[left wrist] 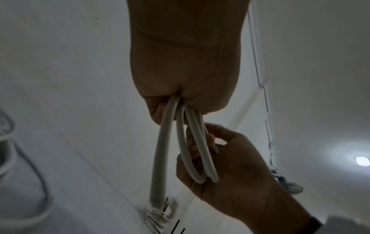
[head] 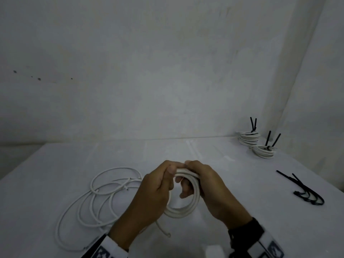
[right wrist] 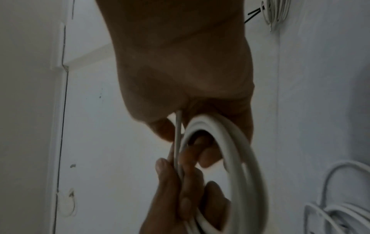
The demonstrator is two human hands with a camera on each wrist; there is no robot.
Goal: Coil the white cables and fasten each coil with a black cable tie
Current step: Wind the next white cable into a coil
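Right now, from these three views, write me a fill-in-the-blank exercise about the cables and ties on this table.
1. Both hands, left hand and right hand, hold one round coil of white cable above the ____.
2. At the far right stand ____ finished white coils tied with black ties.
3. The loose black cable ties lie to the person's ____.
Missing: table; two; right
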